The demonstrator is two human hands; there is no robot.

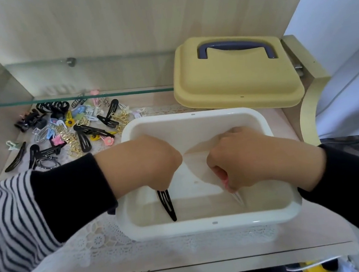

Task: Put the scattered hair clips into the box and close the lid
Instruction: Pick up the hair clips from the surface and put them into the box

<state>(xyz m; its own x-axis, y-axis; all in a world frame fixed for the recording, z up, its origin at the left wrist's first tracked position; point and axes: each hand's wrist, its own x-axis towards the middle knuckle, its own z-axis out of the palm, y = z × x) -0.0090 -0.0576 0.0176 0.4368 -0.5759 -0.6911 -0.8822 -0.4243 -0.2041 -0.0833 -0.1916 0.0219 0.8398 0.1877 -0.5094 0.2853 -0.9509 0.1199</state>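
Observation:
A white open box (194,116) stands in the middle of the table. Both hands are over its inside. My left hand (139,164) is closed on a long black snap clip (167,206) that points down toward the near wall of the box. My right hand (252,158) pinches a pale, whitish clip (236,196) whose tip pokes out below the fingers. A heap of several hair clips (66,132), black, gold and coloured, lies on the table left of the box. The yellow lid (235,80) with a dark handle rests behind the box to the right.
A glass shelf (73,97) hangs low over the far part of the clip heap. A wooden back panel rises behind. A lace mat (101,242) covers the table under the box. The table's front edge runs just below the box.

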